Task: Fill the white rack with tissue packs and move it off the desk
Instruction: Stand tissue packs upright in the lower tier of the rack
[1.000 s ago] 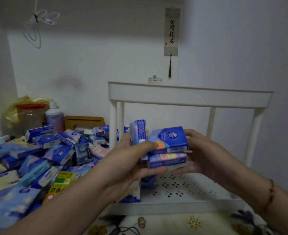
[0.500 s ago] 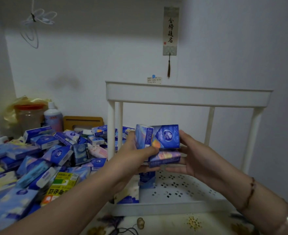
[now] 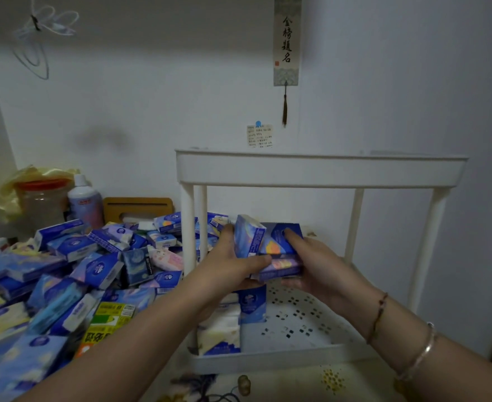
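A cluster of tissue packs (image 3: 271, 250), perhaps three, is gripped between the left hand (image 3: 233, 264) and right hand (image 3: 316, 262), fingers curled round it, above the white rack (image 3: 320, 169)'s lower shelf. Left of the rack, loose packs (image 3: 73, 271) heap on the desk.

One white rack (image 3: 320, 172), two shelves visible. Three tissue packs (image 3: 268, 250) held between two hands: left hand (image 3: 233, 265), right hand (image 3: 320, 268). Two packs standing on the rack's lower shelf (image 3: 297, 329) at its left edge. Loose pile of packs (image 3: 79, 271) on the tabletop's left side: too many and too overlapped to count. One jar (image 3: 43, 200), one bottle (image 3: 85, 201), one hanging scroll (image 3: 287, 39).
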The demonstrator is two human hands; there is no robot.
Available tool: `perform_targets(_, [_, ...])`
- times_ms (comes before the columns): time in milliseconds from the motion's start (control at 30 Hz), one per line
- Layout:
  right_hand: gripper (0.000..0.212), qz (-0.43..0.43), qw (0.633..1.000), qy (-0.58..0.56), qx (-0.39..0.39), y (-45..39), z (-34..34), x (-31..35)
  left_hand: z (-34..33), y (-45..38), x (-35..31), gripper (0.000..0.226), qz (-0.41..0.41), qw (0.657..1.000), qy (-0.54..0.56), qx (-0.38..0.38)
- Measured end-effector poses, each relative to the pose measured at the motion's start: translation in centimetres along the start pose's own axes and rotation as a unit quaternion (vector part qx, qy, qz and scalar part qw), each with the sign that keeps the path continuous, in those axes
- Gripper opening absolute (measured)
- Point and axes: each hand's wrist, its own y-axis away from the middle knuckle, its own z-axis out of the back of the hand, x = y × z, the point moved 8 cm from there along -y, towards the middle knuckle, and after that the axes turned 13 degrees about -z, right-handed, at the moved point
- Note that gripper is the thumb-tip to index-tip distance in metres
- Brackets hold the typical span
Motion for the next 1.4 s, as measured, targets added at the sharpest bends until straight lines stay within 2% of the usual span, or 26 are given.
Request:
perform_targets(67, [0.035,-0.013,1.000,0.002,-0.015,-0.3,0.9,0.0,0.3,-0.2,-0.1,0.056,-0.013,0.999,-0.048,0.015])
perform_targets(133, [0.034,-0.023,0.999,0.010,-0.026,-0.3,1.9,0.3,0.6,-0.6,-0.3,0.062,-0.043,0.986,-0.158,0.034])
perform_targets(200, [0.033,-0.037,0.998,0.025,-0.033,0.0,2.6,0.4,0.5,-0.6,-0.3,0.063,-0.067,0.961,-0.262,0.056])
perform_targets(333, [0.038,-0.054,0.995,0.081,0.003,1.2,2.7,0.5,-0.8,0.2,-0.7,0.075,-0.141,0.902,-0.394,0.107])
perform_targets(467, [0.018,-0.081,0.982,0.140,0.096,3.2,0.7,0.4,-3.2,2.1,-1.4,0.093,-0.181,0.848,-0.443,0.226])
perform_targets(600, [0.029,-0.089,0.972,0.167,0.143,4.2,-1.0,0.1,-4.2,3.1,-2.0,0.097,-0.221,0.812,-0.466,0.272])
perform_targets(667, [0.042,-0.082,0.963,0.178,0.187,4.5,-2.1,0.0,-4.3,3.3,-2.6,0.099,-0.234,0.817,-0.455,0.267])
perform_targets(767, [0.058,-0.055,0.954,0.183,0.232,4.9,-3.1,-0.2,-4.2,3.6,-3.6,0.100,-0.251,0.843,-0.401,0.255])
perform_targets(867, [0.060,-0.017,0.970,0.165,0.180,4.4,-2.3,-0.2,-3.2,3.9,-3.6,0.087,-0.234,0.893,-0.337,0.187])
perform_targets(900, [0.063,-0.010,0.974,0.164,0.156,4.1,-1.8,-0.5,-2.5,4.1,-3.2,0.075,-0.218,0.913,-0.308,0.158])
perform_targets(933, [0.063,-0.005,0.976,0.173,0.136,3.9,-1.5,-1.0,-2.1,4.3,-2.5,0.061,-0.210,0.918,-0.304,0.143])
perform_targets(1033, [0.060,0.008,0.963,0.246,0.111,4.0,-1.9,-3.1,-1.6,4.8,0.2,0.034,-0.163,0.894,-0.382,0.167])
perform_targets(1100, [0.062,0.021,0.944,0.317,0.088,4.0,-2.4,-4.3,-1.6,5.1,1.6,0.040,-0.136,0.860,-0.452,0.193])
perform_targets(1167, [0.074,0.024,0.928,0.366,0.074,4.0,-3.1,-4.9,-1.8,5.1,2.0,0.040,-0.126,0.847,-0.479,0.193])
perform_targets(1233, [0.088,0.002,0.929,0.363,0.074,3.9,-3.4,-4.8,-1.7,5.1,1.5,0.039,-0.134,0.848,-0.487,0.160])
perform_targets(1267, [0.089,-0.007,0.932,0.353,0.076,3.9,-3.4,-4.5,-1.5,5.0,1.1,0.037,-0.144,0.849,-0.490,0.135])
perform_targets(1400, [0.066,0.018,0.927,0.372,0.030,3.2,-1.8,-3.0,-0.8,4.9,-0.6,0.036,-0.178,0.835,-0.516,0.066])
